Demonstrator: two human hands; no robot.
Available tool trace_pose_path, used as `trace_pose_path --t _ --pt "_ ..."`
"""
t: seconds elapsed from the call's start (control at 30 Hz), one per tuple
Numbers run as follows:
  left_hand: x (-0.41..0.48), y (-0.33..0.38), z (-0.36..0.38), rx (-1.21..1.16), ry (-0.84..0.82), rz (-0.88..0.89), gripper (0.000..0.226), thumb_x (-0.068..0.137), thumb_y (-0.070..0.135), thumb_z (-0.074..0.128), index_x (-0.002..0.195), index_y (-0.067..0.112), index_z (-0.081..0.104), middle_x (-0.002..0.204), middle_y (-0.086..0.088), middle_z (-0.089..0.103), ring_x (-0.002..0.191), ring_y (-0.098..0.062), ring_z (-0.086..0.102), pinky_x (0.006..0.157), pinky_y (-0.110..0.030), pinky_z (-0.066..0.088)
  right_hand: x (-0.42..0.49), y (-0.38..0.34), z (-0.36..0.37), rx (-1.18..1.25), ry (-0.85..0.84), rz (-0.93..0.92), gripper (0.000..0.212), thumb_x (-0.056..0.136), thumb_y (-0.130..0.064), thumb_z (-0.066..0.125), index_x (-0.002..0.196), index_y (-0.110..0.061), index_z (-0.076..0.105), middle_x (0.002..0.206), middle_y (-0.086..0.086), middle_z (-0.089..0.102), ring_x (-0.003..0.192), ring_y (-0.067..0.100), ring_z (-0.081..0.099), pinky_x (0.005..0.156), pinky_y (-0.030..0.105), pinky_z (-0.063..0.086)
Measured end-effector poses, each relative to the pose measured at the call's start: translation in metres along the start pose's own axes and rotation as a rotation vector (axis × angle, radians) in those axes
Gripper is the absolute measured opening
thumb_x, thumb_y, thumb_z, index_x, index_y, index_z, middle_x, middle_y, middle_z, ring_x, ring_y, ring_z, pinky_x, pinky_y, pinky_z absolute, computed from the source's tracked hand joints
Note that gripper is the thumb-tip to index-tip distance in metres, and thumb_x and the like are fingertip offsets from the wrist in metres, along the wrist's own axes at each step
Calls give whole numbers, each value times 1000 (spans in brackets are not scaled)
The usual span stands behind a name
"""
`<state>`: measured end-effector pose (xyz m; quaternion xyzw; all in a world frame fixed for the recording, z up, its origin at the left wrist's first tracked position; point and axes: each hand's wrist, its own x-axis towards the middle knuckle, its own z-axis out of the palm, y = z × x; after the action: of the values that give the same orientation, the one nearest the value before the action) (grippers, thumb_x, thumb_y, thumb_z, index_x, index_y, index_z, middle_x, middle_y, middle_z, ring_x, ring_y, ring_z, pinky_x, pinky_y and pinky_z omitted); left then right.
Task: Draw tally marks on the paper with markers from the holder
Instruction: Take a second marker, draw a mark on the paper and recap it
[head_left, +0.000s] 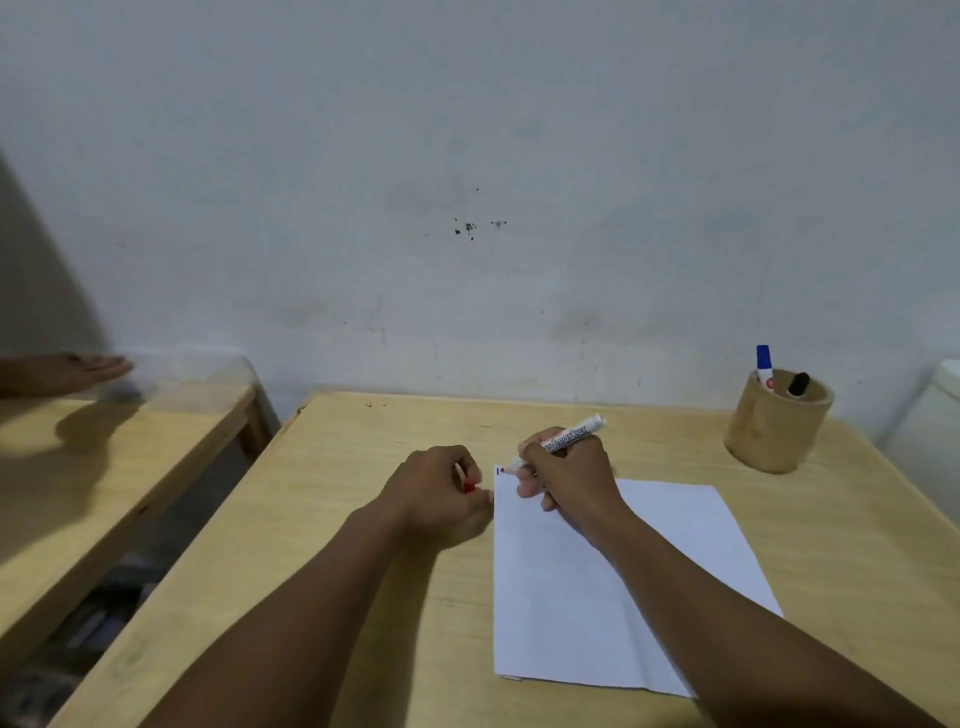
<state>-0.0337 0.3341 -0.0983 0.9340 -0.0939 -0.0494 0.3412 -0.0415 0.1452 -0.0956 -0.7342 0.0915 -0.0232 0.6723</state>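
Observation:
A white sheet of paper (576, 587) lies on the wooden table (363, 519). My right hand (569, 475) grips a white marker (576, 434) with its red tip touching the paper's top left corner, beside a short dark mark (498, 471). My left hand (441, 493) rests on the table just left of the paper, fingers closed around the red cap (469, 487). At the back right stands a round wooden holder (776, 426) with a blue-capped marker (764, 364) and a black marker (798, 385) in it.
A second wooden table (104, 467) stands to the left across a gap. Another person's hand (72, 371) hovers over it. The wall (467, 208) rises just behind both tables. A white object (930, 415) sits at the far right edge.

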Motion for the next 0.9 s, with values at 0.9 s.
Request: trace_pose_path --t 0.9 --pt "14 2 -4 -60 -99 -104 50 64 50 89 99 24 64 87 8 70 83 -13 67 74 -29 53 5 9 1 40 7 -21 10 86 -7 67 78 -4 71 72 16 76 56 25 67 49 28 43"
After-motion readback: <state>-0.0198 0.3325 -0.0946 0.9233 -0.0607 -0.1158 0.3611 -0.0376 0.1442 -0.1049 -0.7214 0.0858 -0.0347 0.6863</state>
